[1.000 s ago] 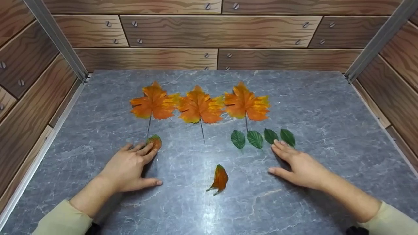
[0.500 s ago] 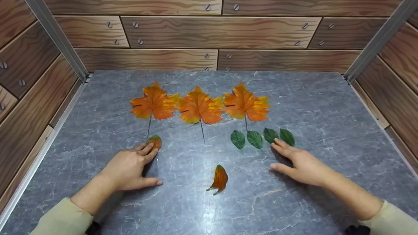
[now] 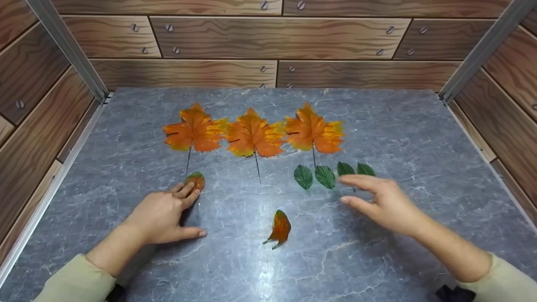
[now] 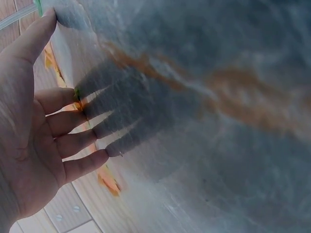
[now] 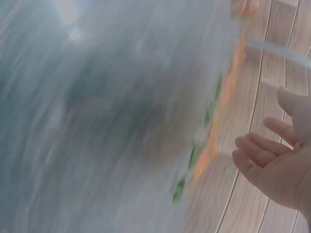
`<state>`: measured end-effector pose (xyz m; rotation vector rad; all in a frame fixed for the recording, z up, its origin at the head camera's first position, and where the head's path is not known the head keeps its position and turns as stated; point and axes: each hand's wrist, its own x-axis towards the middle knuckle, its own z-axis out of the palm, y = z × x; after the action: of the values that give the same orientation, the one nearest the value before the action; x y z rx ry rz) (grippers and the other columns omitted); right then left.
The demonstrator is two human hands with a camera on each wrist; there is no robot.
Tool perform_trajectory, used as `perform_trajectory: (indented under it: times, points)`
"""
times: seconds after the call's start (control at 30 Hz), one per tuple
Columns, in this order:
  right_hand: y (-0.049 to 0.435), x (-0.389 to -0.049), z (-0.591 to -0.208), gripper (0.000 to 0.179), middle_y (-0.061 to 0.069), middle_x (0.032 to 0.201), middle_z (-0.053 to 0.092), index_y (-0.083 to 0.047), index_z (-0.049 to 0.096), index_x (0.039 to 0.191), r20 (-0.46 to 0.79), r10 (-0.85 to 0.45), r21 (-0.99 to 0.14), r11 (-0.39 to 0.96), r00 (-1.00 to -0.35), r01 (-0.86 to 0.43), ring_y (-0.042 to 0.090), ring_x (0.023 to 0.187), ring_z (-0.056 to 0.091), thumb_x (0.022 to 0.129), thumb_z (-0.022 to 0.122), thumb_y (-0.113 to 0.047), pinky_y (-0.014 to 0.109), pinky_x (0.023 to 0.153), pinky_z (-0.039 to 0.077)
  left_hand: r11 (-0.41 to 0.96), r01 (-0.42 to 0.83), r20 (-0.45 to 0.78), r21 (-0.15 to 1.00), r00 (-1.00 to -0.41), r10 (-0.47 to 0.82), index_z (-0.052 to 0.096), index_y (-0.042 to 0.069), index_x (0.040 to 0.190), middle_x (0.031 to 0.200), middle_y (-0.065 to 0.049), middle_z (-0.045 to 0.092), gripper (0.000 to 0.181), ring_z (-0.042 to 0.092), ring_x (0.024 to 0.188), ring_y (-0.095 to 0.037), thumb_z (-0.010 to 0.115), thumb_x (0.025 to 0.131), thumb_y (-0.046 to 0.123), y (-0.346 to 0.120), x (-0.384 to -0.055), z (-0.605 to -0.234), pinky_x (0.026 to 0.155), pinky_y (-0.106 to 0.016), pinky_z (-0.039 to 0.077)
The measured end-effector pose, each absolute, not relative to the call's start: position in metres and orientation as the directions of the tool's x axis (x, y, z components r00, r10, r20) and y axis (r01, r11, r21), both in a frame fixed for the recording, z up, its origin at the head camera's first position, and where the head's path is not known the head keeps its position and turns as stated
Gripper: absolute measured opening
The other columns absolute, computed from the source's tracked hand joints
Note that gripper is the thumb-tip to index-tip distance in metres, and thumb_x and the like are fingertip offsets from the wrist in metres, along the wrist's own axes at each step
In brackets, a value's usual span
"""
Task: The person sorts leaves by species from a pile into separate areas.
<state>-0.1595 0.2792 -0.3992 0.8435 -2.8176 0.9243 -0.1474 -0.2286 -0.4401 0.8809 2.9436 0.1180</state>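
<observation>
My left hand (image 3: 161, 214) lies with straight fingers on a small orange-green leaf (image 3: 195, 178), its fingertips covering the lower part; the thumb points right. In the left wrist view the fingers look extended and spread. My right hand (image 3: 388, 205) hovers above the table with nothing in it, fingers loosely bent and thumb apart. It partly hides two green leaves (image 3: 345, 167) at the right end of a row; two more green leaves (image 3: 303, 177) lie left of its fingertips. Between the hands rests a curled orange-brown leaf (image 3: 282, 228), its pointed tip facing away.
Three orange maple leaves, the left (image 3: 193, 130), the middle (image 3: 254, 134) and the right (image 3: 314, 128), lie side by side toward the back, stems facing me. Wood-patterned panels (image 3: 277, 37) and metal posts (image 3: 482, 52) bound the grey marbled table (image 3: 235, 268).
My right hand has lifted off the green leaves, its fingers now raised and more bent. The left hand stays on the small leaf. The head view has shifted slightly.
</observation>
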Motion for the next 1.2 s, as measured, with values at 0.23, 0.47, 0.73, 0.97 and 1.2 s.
perform_trajectory:
  times: [0.23, 0.47, 0.73, 0.97, 1.2]
  points:
    - [0.233, -0.153, -0.408, 0.034, 0.010, 0.123, 0.075, -0.005, 0.073, 0.130, 0.083, -0.514, -0.802, 0.474, -0.854, -0.364, 0.020, 0.108, 0.072, 0.099, 0.077, -0.019, 0.034, 0.094, 0.059, 0.834, 0.543, -0.039, 0.092, -0.835, 0.548, 0.057, 0.001, 0.152, 0.155, -0.027, 0.050, 0.108, 0.056, 0.136, -0.049, 0.053, 0.088, 0.088, -0.229, -0.147, -0.440, 0.092, -0.061, 0.057]
    - [0.196, -0.143, -0.422, 0.032, 0.018, 0.120, 0.074, 0.004, 0.071, 0.125, -0.006, -0.491, -0.904, 0.374, -0.871, -0.205, 0.028, 0.110, 0.071, 0.098, 0.077, -0.012, 0.032, 0.097, 0.057, 0.836, 0.541, -0.044, 0.089, -0.837, 0.546, 0.057, 0.002, 0.153, 0.156, -0.026, 0.050, 0.109, 0.055, 0.136, -0.049, 0.053, 0.088, 0.089, -0.229, -0.147, -0.440, 0.092, -0.061, 0.057]
    - [0.175, -0.135, -0.436, 0.040, 0.018, 0.123, 0.073, 0.004, 0.069, 0.129, -0.054, -0.434, -0.915, 0.382, -0.899, -0.129, 0.034, 0.115, 0.068, 0.096, 0.081, -0.015, 0.032, 0.096, 0.056, 0.842, 0.530, -0.058, 0.098, -0.842, 0.537, 0.056, 0.002, 0.154, 0.157, -0.026, 0.048, 0.109, 0.054, 0.137, -0.050, 0.054, 0.087, 0.089, -0.228, -0.147, -0.438, 0.095, -0.062, 0.055]
    - [0.168, -0.133, -0.447, 0.048, 0.008, 0.118, 0.072, -0.003, 0.071, 0.130, -0.036, -0.380, -0.845, 0.505, -0.924, -0.175, 0.026, 0.108, 0.064, 0.091, 0.087, -0.026, 0.045, 0.098, 0.051, 0.842, 0.531, -0.073, 0.098, -0.840, 0.538, 0.055, 0.003, 0.154, 0.158, -0.026, 0.047, 0.109, 0.054, 0.138, -0.049, 0.053, 0.088, 0.089, -0.227, -0.148, -0.438, 0.094, -0.061, 0.056]
    - [0.163, -0.135, -0.447, 0.048, 0.002, 0.114, 0.068, -0.009, 0.073, 0.128, -0.060, -0.366, -0.786, 0.590, -0.929, -0.182, 0.022, 0.105, 0.061, 0.088, 0.089, -0.030, 0.047, 0.098, 0.050, 0.840, 0.533, -0.064, 0.101, -0.839, 0.540, 0.055, 0.002, 0.154, 0.157, -0.027, 0.048, 0.108, 0.055, 0.137, -0.049, 0.053, 0.088, 0.089, -0.228, -0.147, -0.439, 0.094, -0.061, 0.056]
